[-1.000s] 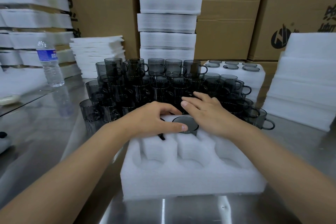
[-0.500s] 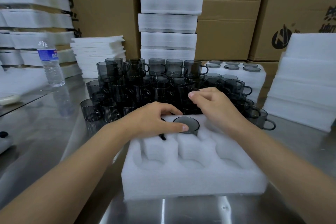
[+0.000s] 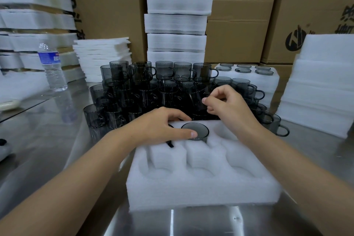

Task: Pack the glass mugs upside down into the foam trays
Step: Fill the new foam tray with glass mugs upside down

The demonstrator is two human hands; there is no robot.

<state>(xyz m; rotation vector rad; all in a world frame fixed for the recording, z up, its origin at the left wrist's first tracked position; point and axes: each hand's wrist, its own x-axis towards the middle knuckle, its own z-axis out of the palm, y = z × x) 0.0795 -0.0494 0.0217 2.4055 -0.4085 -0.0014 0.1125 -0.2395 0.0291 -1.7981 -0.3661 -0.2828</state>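
Observation:
A white foam tray (image 3: 201,193) lies on the steel table in front of me. An upside-down smoky glass mug (image 3: 199,129) sits in its far middle pocket. My left hand (image 3: 157,126) rests over the far left pocket, where a dark mug handle (image 3: 170,143) peeks out below the palm, and its thumb touches the middle mug's base. My right hand (image 3: 226,107) is raised over the pile of upright mugs (image 3: 145,90) behind the tray and pinches the rim of one glass mug (image 3: 197,99). The near pockets and the far right pocket hold nothing.
A filled foam tray (image 3: 272,82) stands at the back right. White foam stacks rise at the right (image 3: 321,82), centre back (image 3: 178,21) and left. A water bottle (image 3: 52,69) stands at the left. Cardboard boxes (image 3: 239,30) line the back.
My right hand left the tray's far edge, rose toward the mug pile and closed its fingers on a mug rim. My left hand stayed put.

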